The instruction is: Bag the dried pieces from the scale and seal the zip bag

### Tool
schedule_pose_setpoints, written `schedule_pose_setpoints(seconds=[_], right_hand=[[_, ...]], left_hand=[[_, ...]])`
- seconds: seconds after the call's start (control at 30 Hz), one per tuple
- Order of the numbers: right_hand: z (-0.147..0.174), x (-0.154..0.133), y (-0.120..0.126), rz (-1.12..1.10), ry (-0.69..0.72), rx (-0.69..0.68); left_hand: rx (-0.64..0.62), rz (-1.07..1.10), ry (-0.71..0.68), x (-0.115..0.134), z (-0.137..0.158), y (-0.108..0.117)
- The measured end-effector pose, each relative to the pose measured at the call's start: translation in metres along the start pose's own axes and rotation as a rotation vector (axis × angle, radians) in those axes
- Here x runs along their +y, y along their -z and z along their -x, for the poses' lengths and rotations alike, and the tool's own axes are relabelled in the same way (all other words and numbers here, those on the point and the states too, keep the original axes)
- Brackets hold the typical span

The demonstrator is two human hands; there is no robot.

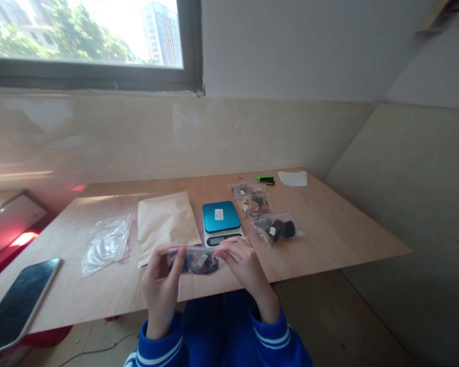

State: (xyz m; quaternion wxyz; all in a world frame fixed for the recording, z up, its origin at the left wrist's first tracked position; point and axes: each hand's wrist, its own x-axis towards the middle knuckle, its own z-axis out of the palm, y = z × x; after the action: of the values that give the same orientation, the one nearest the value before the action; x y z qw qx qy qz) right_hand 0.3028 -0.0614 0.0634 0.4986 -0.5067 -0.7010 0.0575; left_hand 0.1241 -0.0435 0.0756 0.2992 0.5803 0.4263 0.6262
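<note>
Above the near edge of the table, a clear zip bag (199, 262) with dark and brown pieces and a small white label hangs between my hands. My left hand (161, 275) grips its left end, thumb in front. At the top right corner, my right hand (241, 260) pinches the bag's edge between thumb and fingers. Just beyond the bag stands a kitchen scale (221, 216) with a blue plate and a white sticker; my hand partly covers its lower panel. What the pieces in the bag are, I cannot tell.
Brown paper (166, 219) lies left of the scale, then empty clear bags (107, 242) and a phone (21, 300). Filled zip bags (278, 229) (254, 203) lie to the right. Behind are green-black tools (265, 179) and white paper (292, 178). The table (336, 229) ends before the wall.
</note>
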Motion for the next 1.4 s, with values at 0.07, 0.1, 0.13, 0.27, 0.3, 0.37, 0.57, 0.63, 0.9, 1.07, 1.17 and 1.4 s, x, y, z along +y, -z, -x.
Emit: schedule_pose_setpoints(seconds=[0.07, 0.1, 0.13, 0.27, 0.3, 0.37, 0.57, 0.63, 0.9, 1.07, 1.17, 1.4], right_hand=[[0.000, 0.003, 0.003, 0.002, 0.008, 0.004], [0.000, 0.004, 0.004, -0.002, 0.007, 0.008], [0.001, 0.005, 0.005, -0.011, 0.001, 0.012], [0.000, 0.004, 0.007, -0.048, -0.010, 0.019], [0.000, 0.004, 0.007, -0.047, -0.010, 0.019], [0.001, 0.004, 0.007, -0.033, -0.012, 0.020], [0.000, -0.001, 0.008, 0.017, -0.031, 0.021], [0.000, -0.004, 0.008, 0.049, -0.057, 0.010], [-0.001, -0.004, 0.007, 0.029, -0.030, 0.029], [0.000, 0.001, 0.012, -0.093, -0.054, -0.029], [0.003, 0.006, 0.019, -0.119, -0.081, -0.059], [0.005, 0.009, 0.031, -0.252, -0.155, -0.117]], left_hand=[[-0.020, 0.000, 0.028, -0.001, -0.001, 0.003], [-0.037, 0.000, 0.034, -0.002, -0.001, 0.004], [-0.051, -0.001, 0.041, -0.002, -0.001, 0.004], [-0.106, 0.008, 0.094, -0.001, -0.002, 0.004], [-0.123, 0.005, 0.113, -0.001, -0.003, 0.004], [-0.151, -0.010, 0.142, 0.000, -0.005, 0.003], [-0.189, -0.035, 0.165, 0.000, -0.005, 0.004], [-0.184, -0.032, 0.158, 0.000, -0.004, 0.003], [-0.197, -0.035, 0.075, 0.006, 0.000, -0.002], [-0.012, 0.000, 0.132, 0.006, 0.003, 0.001], [-0.002, 0.042, 0.176, 0.004, 0.003, 0.001], [0.090, 0.258, 0.296, 0.004, 0.004, -0.003]])
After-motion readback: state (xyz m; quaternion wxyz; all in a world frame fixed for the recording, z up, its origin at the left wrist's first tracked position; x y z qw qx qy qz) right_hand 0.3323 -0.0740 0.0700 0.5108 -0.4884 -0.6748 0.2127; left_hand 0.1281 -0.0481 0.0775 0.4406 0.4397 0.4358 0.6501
